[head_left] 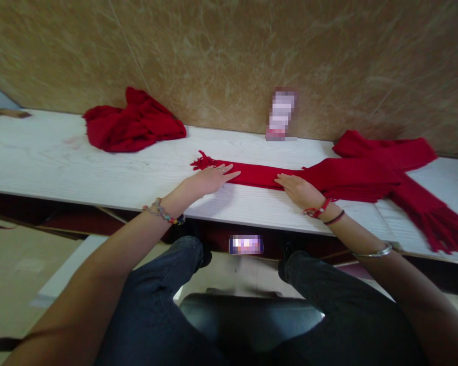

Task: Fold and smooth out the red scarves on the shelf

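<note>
A red scarf (254, 175) lies folded into a narrow strip along the white tabletop. Its fringed end points left, and toward the right it widens into a broader part. My left hand (212, 179) rests flat on the strip close to the fringe, fingers stretched out. Farther right, my right hand (295, 189) lies on the same strip, its fingers extended over the cloth near the wider part. Neither hand grasps the fabric. More red cloth with a fringe (438, 223) spreads out at the right; I cannot tell whether it belongs to the same scarf.
A crumpled red cloth (133, 124) sits at the back left against the brown marbled wall (229, 61). The white table (41, 152) is long and narrow. A blurred-out item (281, 113) leans at the wall. Below the front edge are my legs and a stool (252, 320).
</note>
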{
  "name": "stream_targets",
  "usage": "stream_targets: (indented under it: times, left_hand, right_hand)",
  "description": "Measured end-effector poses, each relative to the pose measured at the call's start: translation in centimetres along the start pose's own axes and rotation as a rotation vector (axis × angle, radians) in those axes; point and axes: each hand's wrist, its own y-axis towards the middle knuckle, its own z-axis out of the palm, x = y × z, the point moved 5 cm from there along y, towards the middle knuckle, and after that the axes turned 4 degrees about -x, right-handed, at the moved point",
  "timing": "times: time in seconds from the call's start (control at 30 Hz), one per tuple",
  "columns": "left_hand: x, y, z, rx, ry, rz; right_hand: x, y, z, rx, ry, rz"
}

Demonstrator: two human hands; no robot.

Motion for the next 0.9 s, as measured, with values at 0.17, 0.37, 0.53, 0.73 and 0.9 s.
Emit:
stream_targets:
  times: [0.17, 0.37, 0.53, 0.73, 0.9]
  left_hand:
    - [-0.1, 0.0, -0.1, 0.038, 0.042, -0.021]
    - [-0.5, -0.6, -0.7, 0.169, 0.002, -0.098]
    - [-3.0, 0.1, -1.7, 0.175, -0.144, 0.070]
    - [-6.6, 2.5, -1.5, 0.113, -0.323, 0.110]
    - [-7.3, 2.8, -0.1, 0.161, -0.351, 0.022]
  right_hand:
    - [0.4, 0.0, -1.1, -0.058, 0.027, -0.014]
    - [0.8, 0.0, -0.7, 0.025, 0.025, -0.055]
    - [1.0, 0.2, -0.8, 0.047, 0.000, -0.036]
    - [2.1, 0.4, -1.0, 0.174, -0.092, 0.055]
    - [3.2, 0.8, -0.9, 0.325, -0.179, 0.232]
